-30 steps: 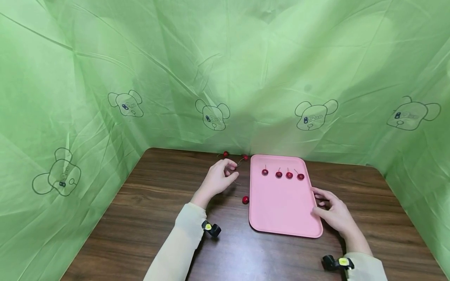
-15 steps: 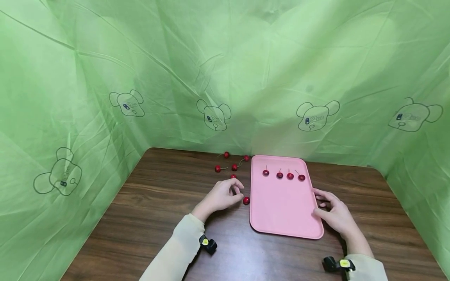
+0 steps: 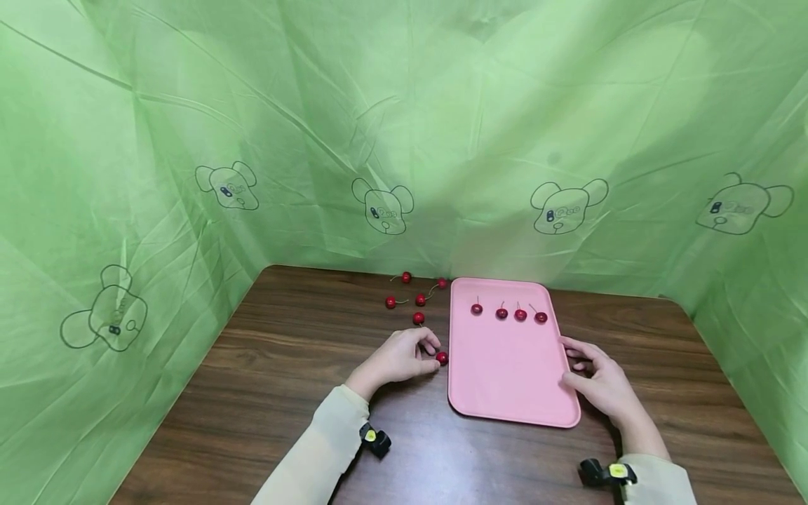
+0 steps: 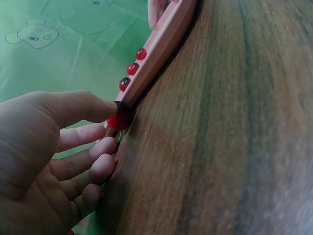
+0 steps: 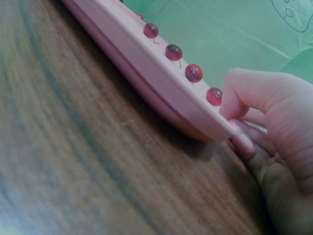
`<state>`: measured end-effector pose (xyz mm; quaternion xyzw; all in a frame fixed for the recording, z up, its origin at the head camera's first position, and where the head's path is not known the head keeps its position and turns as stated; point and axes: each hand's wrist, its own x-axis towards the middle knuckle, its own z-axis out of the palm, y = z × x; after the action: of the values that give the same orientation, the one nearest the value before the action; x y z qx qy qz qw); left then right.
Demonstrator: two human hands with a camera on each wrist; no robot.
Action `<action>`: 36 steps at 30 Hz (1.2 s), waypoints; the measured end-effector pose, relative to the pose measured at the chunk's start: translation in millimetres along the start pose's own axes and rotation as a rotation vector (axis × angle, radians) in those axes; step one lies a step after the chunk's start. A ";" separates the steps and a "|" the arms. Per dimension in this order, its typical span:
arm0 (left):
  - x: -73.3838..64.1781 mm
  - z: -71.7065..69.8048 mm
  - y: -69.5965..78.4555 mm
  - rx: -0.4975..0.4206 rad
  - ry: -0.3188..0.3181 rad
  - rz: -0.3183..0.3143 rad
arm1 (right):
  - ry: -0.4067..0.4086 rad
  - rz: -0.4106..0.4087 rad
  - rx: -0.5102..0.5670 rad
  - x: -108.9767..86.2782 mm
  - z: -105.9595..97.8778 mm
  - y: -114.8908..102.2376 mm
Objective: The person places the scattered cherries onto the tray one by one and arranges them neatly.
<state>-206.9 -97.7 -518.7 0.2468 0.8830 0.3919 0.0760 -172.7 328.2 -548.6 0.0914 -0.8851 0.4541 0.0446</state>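
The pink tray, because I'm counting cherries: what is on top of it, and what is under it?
Four red cherries lie on the pink tray in a rough row toward its far end. The tray covers the table beneath it, so whatever is under there cannot be seen.

1. L hand (image 3: 402, 356) is plugging the gap at a single cherry (image 3: 442, 358), just beside tray's (image 3: 511, 379) L rim.
2. Five loose cherries (image 3: 419, 318) are blocking the low path beyond it.
3. R hand (image 3: 600, 382) is gripping tray's R rim, obstructing that side.
4. Row of four cherries (image 3: 520, 315) is standing across tray's far part; mid & near floor is lying open from above.
5. Table (image 3: 265, 379) is giving wide room L of L sleeve (image 3: 315, 442).
6. Green curtain (image 3: 473, 154) is walling off back & sides.
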 end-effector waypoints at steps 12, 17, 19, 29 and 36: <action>1.2 3.8 1.0 0.099 0.015 0.044 | 0.000 -0.011 0.013 -1.6 -2.6 -2.2; 0.1 6.5 2.0 0.134 0.024 0.062 | -0.002 -0.008 0.017 -2.3 -1.7 -2.6; -0.2 7.3 2.3 0.135 0.026 0.067 | -0.002 -0.008 0.019 -2.3 -1.4 -2.8; 0.0 10.0 2.2 0.100 0.044 0.067 | -0.005 -0.003 0.003 -1.1 -1.2 -3.0; 1.1 12.7 1.4 0.100 0.062 0.073 | -0.008 0.018 -0.026 0.8 -0.9 -0.5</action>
<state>-203.1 -88.0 -526.3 0.2704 0.8938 0.3570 0.0219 -173.4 328.6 -547.6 0.0848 -0.8920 0.4425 0.0381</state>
